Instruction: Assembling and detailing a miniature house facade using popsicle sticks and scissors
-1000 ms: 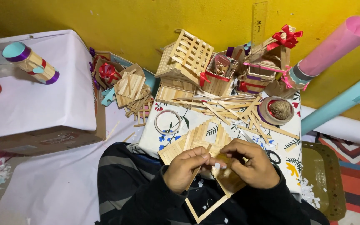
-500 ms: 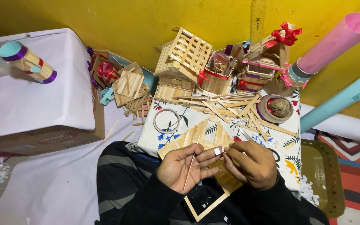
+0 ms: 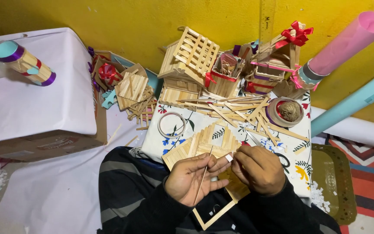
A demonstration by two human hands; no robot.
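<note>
Both hands are working close together over the lap, right at the near edge of the floral cloth (image 3: 169, 143). The left hand (image 3: 191, 180) is lying palm up, fingers loosely curled, and a thin wooden stick (image 3: 203, 177) is running across it, one end poking up past the fingers and the other pointing down toward the wrist. The thumb and forefinger are pinching that stick near its upper part. The right hand (image 3: 259, 169) is curled tight, knuckles up, its fingertips meeting the left hand's; a small white piece (image 3: 229, 158) is showing right where the two hands are touching, though which hand is gripping it I cannot tell.

Just beyond the fingers, a flat panel of sticks with a peaked, gable-like outline (image 3: 204, 145) is lying on the cloth. Under the wrists, a square stick frame (image 3: 215, 208) is resting on the dark sleeves.

Farther up the cloth, a heap of loose craft sticks (image 3: 239, 110) is spreading out beside a roll of jute twine (image 3: 288, 112) and a tape ring (image 3: 172, 125). Against the yellow wall (image 3: 109, 21), a slatted stick house (image 3: 191, 58) is standing tilted, next to a stick basket with red ribbon (image 3: 224, 78) and a small stick piece topped by a red bow (image 3: 295, 34). A pink paper roll (image 3: 347, 43) and a light blue roll (image 3: 356, 102) are leaning at the right.
</note>
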